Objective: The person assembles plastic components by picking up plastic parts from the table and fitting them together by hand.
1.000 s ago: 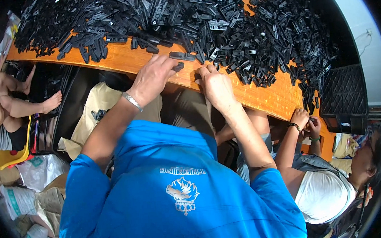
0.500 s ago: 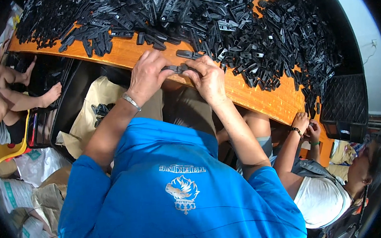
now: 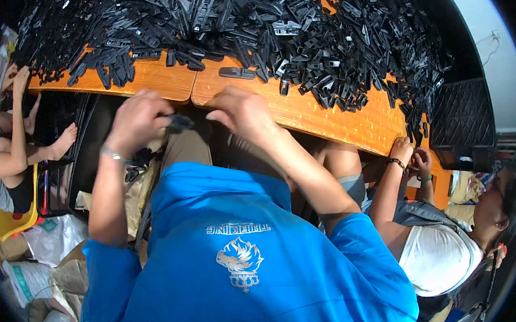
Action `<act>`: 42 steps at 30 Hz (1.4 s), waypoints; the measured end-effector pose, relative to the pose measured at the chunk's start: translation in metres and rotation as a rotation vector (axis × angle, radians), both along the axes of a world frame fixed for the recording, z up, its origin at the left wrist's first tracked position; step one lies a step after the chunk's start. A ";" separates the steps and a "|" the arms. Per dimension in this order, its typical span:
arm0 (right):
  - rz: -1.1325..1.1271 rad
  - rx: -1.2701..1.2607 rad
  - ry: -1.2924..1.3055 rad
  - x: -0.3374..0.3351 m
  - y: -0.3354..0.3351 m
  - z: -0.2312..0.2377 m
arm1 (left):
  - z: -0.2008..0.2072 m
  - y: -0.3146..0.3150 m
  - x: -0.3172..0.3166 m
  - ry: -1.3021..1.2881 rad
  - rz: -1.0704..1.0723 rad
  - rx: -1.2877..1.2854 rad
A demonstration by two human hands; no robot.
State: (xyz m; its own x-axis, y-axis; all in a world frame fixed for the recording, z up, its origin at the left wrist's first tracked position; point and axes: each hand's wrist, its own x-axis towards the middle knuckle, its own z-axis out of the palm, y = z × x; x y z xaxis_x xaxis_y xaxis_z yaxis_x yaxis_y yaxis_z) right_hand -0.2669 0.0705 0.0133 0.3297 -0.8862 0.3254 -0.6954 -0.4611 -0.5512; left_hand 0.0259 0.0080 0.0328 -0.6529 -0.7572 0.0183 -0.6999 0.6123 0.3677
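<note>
My left hand [image 3: 138,122], smeared by motion, is just off the table's near edge, over my lap. Between its thumb and fingers is a small black plastic part [image 3: 179,123], too blurred to make out in detail. To its right, my right hand [image 3: 241,113] hovers at the near edge with the thumb spread from the bent fingers and nothing seen in it. Beyond that hand a long flat black plastic piece [image 3: 237,73] lies alone on the wooden table [image 3: 351,121]. Heaped black plastic parts [image 3: 200,21] cover the table's far side.
A brown paper sack [image 3: 147,195] with black parts in it stands below my left forearm. At the right a co-worker [image 3: 435,256] sits with both hands at the table's corner. Another person [image 3: 6,157] sits at the left by a yellow chair [image 3: 14,223]. A black crate [image 3: 461,117] stands at the far right.
My hands, together on one black piece before, have parted. The left has moved left and down, off the table, carrying the part. My right hand has let go and shifted slightly left.
</note>
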 end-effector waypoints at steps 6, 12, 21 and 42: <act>-0.771 -0.020 0.230 -0.077 0.029 0.018 | 0.028 -0.002 -0.040 0.215 0.159 -0.036; -0.785 0.056 0.362 -0.085 0.017 -0.003 | -0.024 -0.012 -0.147 0.441 0.079 -0.260; -0.536 0.142 0.323 -0.077 0.041 0.006 | -0.022 0.010 -0.127 0.450 0.107 -0.147; -0.290 0.011 0.001 -0.049 -0.001 0.006 | -0.038 0.003 -0.113 0.530 0.054 -0.145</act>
State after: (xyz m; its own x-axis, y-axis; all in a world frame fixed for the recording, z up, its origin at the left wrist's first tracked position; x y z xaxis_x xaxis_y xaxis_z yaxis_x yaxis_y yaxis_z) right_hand -0.3156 0.0698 0.0197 0.0619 -0.9470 0.3151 -0.7979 -0.2366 -0.5543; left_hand -0.0869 0.0110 -0.0055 -0.4861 -0.7546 0.4407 -0.4733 0.6513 0.5932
